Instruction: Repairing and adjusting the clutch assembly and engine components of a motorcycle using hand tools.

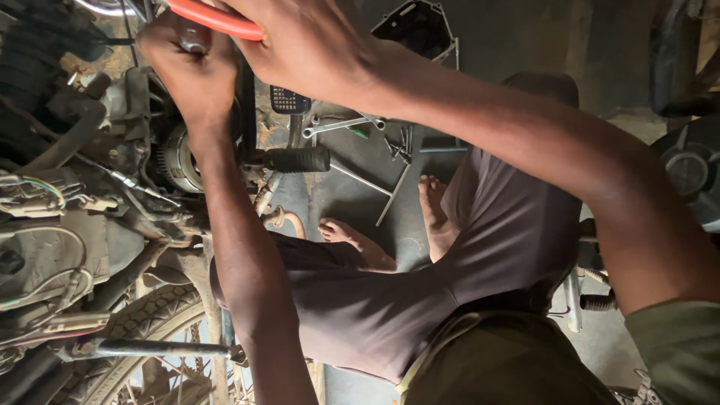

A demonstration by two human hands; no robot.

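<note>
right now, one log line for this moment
left hand: on engine | right hand: grips red-handled tool | wrenches: on floor

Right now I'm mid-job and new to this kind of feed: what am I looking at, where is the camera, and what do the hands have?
This is one view, from a camera worn on the person's head, looking down at their own hands and lap. The person squats barefoot beside a motorcycle, whose engine, wiring and spoked wheel fill the left side. Both hands work high up at the engine. The right hand grips a red-handled tool, likely pliers; its working end is hidden. The left hand is closed around a small metal part there; what it is I cannot tell. On the concrete floor beyond lie spanners and thin rods. A rubber-covered footpeg sticks out below the hands.
</note>
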